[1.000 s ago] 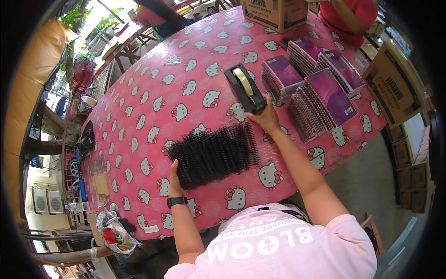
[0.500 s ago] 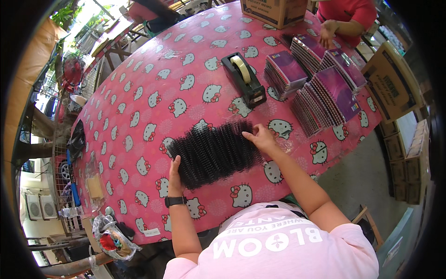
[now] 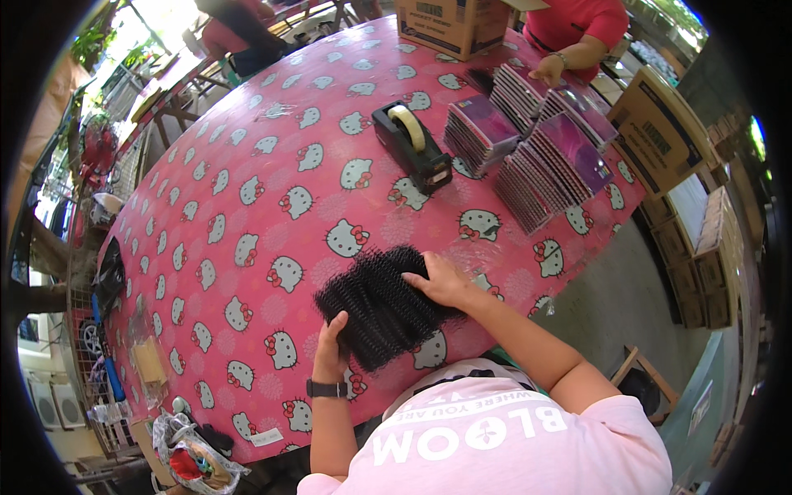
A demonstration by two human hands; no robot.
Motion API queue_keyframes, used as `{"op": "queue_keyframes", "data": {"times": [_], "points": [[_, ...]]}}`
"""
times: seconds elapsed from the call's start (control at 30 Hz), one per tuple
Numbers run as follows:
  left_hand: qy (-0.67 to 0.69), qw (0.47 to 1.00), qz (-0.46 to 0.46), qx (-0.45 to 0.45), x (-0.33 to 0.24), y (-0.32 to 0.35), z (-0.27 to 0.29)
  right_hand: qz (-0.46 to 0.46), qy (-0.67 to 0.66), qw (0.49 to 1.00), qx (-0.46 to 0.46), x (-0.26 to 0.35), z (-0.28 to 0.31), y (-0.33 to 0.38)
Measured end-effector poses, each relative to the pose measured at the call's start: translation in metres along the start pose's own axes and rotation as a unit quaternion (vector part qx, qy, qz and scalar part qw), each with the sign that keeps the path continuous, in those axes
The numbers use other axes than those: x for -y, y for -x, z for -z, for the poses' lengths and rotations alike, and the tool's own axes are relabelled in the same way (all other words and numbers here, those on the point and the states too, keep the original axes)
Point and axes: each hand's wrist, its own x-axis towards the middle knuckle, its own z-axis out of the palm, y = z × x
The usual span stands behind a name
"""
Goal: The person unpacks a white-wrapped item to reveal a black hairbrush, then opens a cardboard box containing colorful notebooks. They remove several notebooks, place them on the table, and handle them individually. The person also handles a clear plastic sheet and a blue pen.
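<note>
- Black, bristly pieces lie packed side by side in a dense row (image 3: pixel 381 307) on the near part of the table, close to the person's chest.
- Pink patterned cloth with white cartoon cats covers the table (image 3: pixel 247 165).
- Left hand (image 3: pixel 330 346), with a dark watch on the wrist, presses against the near left end of the black row, fingers curled on its edge; it pinches nothing that can be made out.
- Right hand (image 3: pixel 441 282) lies flat on the far right end of the row, fingers spread over the top, palm down.
- Between the two hands the row sits squeezed lengthwise, running at a slant from lower left to upper right.
- Clear plastic film (image 3: pixel 483 257) lies on the cloth just beside the right hand.
- Farther out, near the middle of the table, stands a black tape dispenser (image 3: pixel 411 146) with a pale roll in it.
- To its right, stacks of purple flat packets (image 3: pixel 544 144) fan out in leaning rows.
- Another person in a red top has a hand (image 3: pixel 546 69) at the far stacks.
- Brown cardboard box (image 3: pixel 450 25) sits at the far edge of the table, and more cartons (image 3: pixel 660 132) stand on the floor at the right.
</note>
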Motion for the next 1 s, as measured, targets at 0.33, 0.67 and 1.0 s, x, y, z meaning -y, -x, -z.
{"op": "queue_keyframes", "data": {"times": [0.33, 0.67, 1.0], "points": [[0.079, 0.995, 0.05, 0.019, 0.013, 0.036, -0.016, -0.036, -0.034, 0.999, -0.024, 0.008, -0.009, 0.051], [0.112, 0.991, 0.063, 0.045, 0.054, 0.052, -0.029, -0.007, -0.416, 0.877, 0.241, -0.014, 0.024, 0.049], [0.072, 0.989, -0.021, 0.131, 0.059, 0.054, -0.028, 0.026, -0.541, 0.782, 0.31, -0.03, -0.003, 0.048]]}}
